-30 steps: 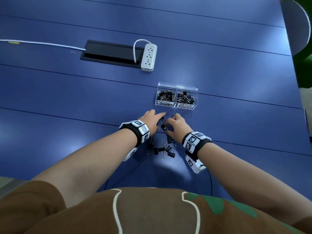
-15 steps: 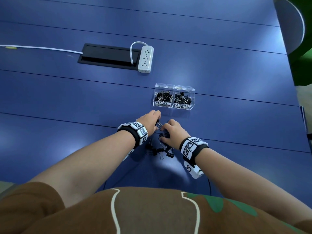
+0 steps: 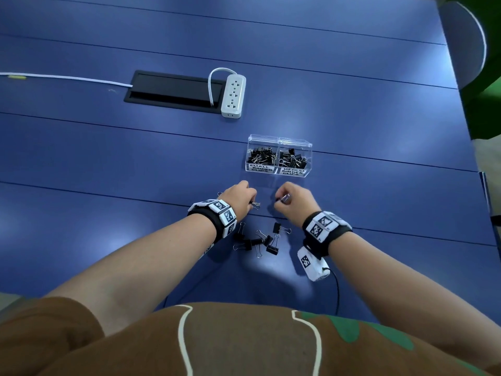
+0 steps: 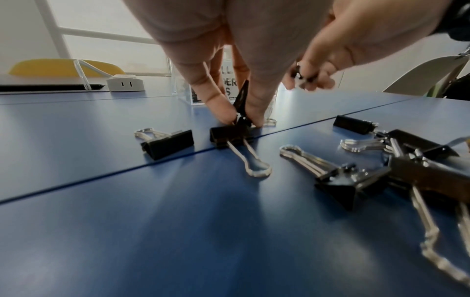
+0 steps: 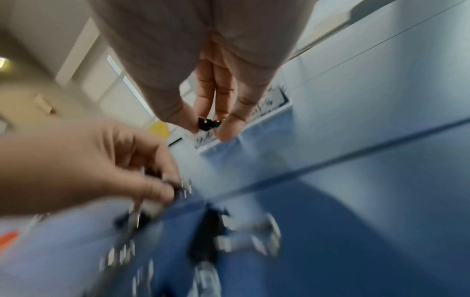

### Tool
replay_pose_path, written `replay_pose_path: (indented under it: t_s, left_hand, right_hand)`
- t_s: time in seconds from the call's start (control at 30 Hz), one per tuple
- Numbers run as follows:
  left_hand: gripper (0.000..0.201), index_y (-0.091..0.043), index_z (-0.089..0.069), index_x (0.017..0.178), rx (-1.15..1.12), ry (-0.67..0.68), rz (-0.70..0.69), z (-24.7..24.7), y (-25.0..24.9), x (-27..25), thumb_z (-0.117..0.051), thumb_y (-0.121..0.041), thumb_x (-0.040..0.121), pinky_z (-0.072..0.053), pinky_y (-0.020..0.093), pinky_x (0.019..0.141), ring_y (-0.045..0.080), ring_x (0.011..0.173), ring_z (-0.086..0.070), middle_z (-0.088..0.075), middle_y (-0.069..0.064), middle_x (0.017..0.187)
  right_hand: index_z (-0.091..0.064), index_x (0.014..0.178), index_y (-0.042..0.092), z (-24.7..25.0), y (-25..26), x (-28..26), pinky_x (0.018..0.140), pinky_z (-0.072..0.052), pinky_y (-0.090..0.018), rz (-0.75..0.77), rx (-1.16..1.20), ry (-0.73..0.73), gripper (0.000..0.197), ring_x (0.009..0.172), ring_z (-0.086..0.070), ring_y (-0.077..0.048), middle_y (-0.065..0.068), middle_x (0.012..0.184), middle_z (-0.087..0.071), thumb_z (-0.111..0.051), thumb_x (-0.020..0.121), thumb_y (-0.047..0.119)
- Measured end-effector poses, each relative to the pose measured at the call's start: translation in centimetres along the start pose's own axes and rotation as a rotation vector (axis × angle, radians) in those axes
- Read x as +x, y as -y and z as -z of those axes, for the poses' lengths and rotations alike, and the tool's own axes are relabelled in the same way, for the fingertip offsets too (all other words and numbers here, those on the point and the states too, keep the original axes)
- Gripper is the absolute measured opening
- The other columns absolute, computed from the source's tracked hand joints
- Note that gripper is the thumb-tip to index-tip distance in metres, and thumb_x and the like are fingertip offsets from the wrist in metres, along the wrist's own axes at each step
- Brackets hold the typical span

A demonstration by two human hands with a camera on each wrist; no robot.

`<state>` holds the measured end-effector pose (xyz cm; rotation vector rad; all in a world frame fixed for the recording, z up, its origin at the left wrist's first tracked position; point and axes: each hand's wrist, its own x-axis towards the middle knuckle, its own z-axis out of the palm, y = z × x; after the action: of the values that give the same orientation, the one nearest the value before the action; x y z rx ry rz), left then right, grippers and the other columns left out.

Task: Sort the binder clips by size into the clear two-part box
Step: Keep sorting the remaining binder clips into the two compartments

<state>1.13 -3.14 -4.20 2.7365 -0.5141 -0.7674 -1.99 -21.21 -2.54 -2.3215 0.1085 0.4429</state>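
Note:
The clear two-part box (image 3: pixel 278 169) stands on the blue table, both halves holding several black binder clips; its labels read small and medium. Just in front of it my left hand (image 3: pixel 242 197) pinches a black binder clip (image 4: pixel 241 104) upright against the table. My right hand (image 3: pixel 291 198) is lifted slightly and pinches a small black binder clip (image 5: pixel 207 123) at its fingertips. Several loose black clips (image 3: pixel 261 240) lie between my wrists, and two more (image 4: pixel 169 141) rest by my left fingers.
A white power strip (image 3: pixel 233 95) and a black cable hatch (image 3: pixel 173 90) lie further back on the table, with a white cable (image 3: pixel 65 78) running left. A grey chair (image 3: pixel 463 42) stands at the far right edge.
My hands have drawn apart from the pile's front, each now pinching a clip; the right hand has risen off the table and shifted right.

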Motion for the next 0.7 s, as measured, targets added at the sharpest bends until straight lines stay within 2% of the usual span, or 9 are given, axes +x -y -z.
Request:
replay_pose_path:
  t_s: [0.07,0.13,0.23,0.3,0.37,0.43,0.57,0.63,0.7]
  left_hand:
    - [0.009,-0.009,-0.059,0.096,-0.002,-0.004,-0.004,0.1,0.0,0.0,-0.060,-0.016,0.090,-0.046,0.035,0.072,0.029,0.089,-0.055,-0.051,0.010,0.108]
    - [0.005,-0.012,-0.059,0.093,-0.003,-0.021,-0.010,0.0,-0.1,-0.1,-0.060,-0.014,0.089,-0.047,0.035,0.068,0.025,0.080,-0.050,-0.050,0.008,0.106]
    - [0.005,-0.014,-0.057,0.090,0.009,-0.025,-0.023,0.0,-0.4,-0.2,-0.059,-0.011,0.087,-0.044,0.032,0.061,0.025,0.073,-0.049,-0.047,0.006,0.102]
    - [0.005,-0.013,-0.057,0.090,0.007,-0.010,-0.022,0.2,-0.7,-0.3,-0.058,-0.009,0.087,-0.043,0.031,0.061,0.027,0.073,-0.052,-0.044,0.005,0.101]
    - [0.006,-0.011,-0.059,0.090,-0.037,-0.016,-0.031,0.4,-1.0,-0.2,-0.058,-0.007,0.087,-0.049,0.034,0.065,0.031,0.079,-0.058,-0.047,0.007,0.101]
    - [0.006,-0.008,-0.062,0.090,-0.117,-0.046,-0.047,1.0,-1.5,0.1,-0.060,-0.005,0.085,-0.054,0.040,0.076,0.034,0.086,-0.061,-0.047,0.008,0.099]
    - [0.005,-0.006,-0.066,0.083,-0.258,-0.175,-0.102,3.8,-3.5,1.6,-0.070,-0.008,0.080,-0.052,0.034,0.081,0.026,0.085,-0.057,-0.047,0.003,0.092]
    - [0.005,-0.005,-0.066,0.081,-0.287,-0.246,-0.127,5.4,-4.6,2.9,-0.070,-0.006,0.078,-0.049,0.030,0.080,0.025,0.083,-0.056,-0.053,0.009,0.092]
    - [0.008,-0.004,-0.067,0.085,-0.272,-0.278,-0.127,6.8,-5.7,4.6,-0.069,-0.007,0.078,-0.045,0.028,0.080,0.029,0.089,-0.059,-0.059,0.016,0.098]
  right_hand:
    - [-0.061,0.084,0.017,1.8,0.7,1.0,0.062,-0.046,-0.019,-0.018,0.107,-0.127,0.005,0.060,-0.052,-0.007,0.007,0.072,-0.059,-0.060,0.080,0.014]
    - [-0.061,0.085,0.018,3.7,1.1,2.6,0.061,-0.052,-0.025,-0.040,0.223,-0.219,0.006,0.060,-0.058,-0.014,0.002,0.075,-0.064,-0.057,0.083,0.013]
    - [-0.054,0.081,0.020,5.7,1.3,4.8,0.052,-0.053,-0.026,-0.078,0.401,-0.291,0.014,0.055,-0.059,-0.017,-0.005,0.078,-0.061,-0.051,0.086,0.008]
    - [-0.054,0.083,0.018,6.3,1.2,5.8,0.056,-0.057,-0.030,-0.089,0.429,-0.295,0.013,0.056,-0.062,-0.019,-0.007,0.082,-0.061,-0.049,0.089,0.007]
    - [-0.055,0.086,0.018,6.4,1.0,6.2,0.064,-0.059,-0.040,-0.106,0.437,-0.269,0.012,0.059,-0.065,-0.024,-0.005,0.084,-0.062,-0.049,0.090,0.008]
    - [-0.057,0.093,0.015,6.3,0.4,6.2,0.068,-0.059,-0.043,-0.125,0.429,-0.253,0.011,0.062,-0.066,-0.026,-0.003,0.085,-0.061,-0.048,0.090,0.008]
    - [-0.057,0.093,0.015,6.0,-0.9,5.1,0.067,-0.059,-0.042,-0.170,0.440,-0.308,0.015,0.058,-0.061,-0.020,-0.009,0.088,-0.060,-0.046,0.089,0.006]
    - [-0.058,0.084,0.021,5.5,-1.6,4.1,0.063,-0.057,-0.040,-0.188,0.411,-0.331,0.017,0.058,-0.059,-0.020,-0.010,0.086,-0.061,-0.048,0.087,0.008]
    - [-0.059,0.079,0.026,4.5,-2.2,2.5,0.067,-0.054,-0.035,-0.174,0.309,-0.306,0.019,0.066,-0.060,-0.023,-0.004,0.083,-0.062,-0.049,0.086,0.011]
